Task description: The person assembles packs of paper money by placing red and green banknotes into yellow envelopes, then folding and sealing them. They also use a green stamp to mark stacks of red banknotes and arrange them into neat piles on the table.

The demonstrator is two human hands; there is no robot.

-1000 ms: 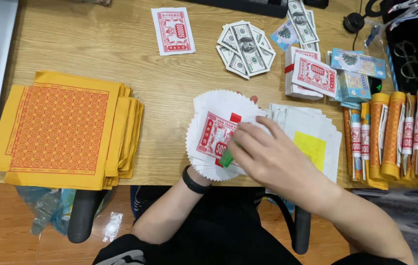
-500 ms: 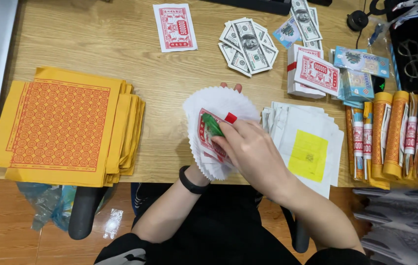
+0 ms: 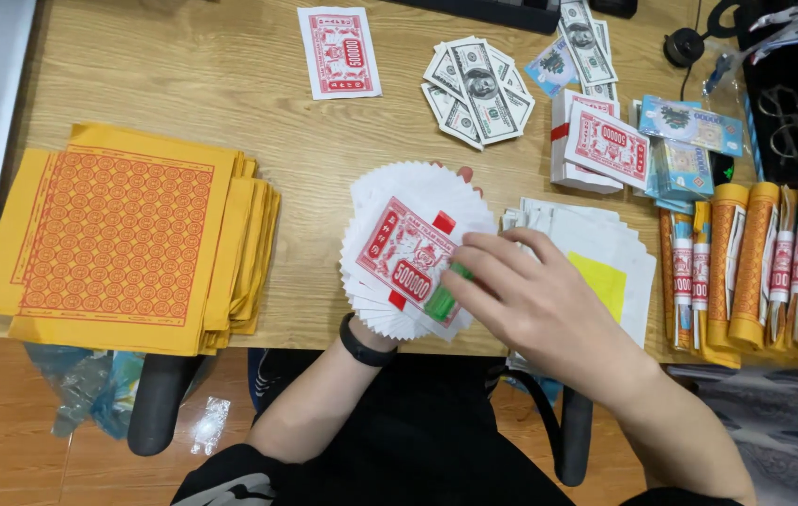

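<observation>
My left hand (image 3: 463,174) lies under a round fan of white paper notes (image 3: 389,201); only its fingertips show past the fan's far edge, and a black band (image 3: 366,345) sits on its wrist. The top note (image 3: 403,251) is printed red and lies at a slant. My right hand (image 3: 539,300) rests on the fan's right side, its fingers pressing a small green object (image 3: 441,302) onto the top note.
A stack of orange-printed yellow sheets (image 3: 122,239) lies at the left. A single red note (image 3: 340,52), fanned grey banknotes (image 3: 478,92), banded red note bundles (image 3: 596,141), white sheets with a yellow square (image 3: 605,272) and orange paper rolls (image 3: 764,267) surround the fan.
The right hand has slid to the right across the fan with the green object. The red top note has turned and shows more fully.
</observation>
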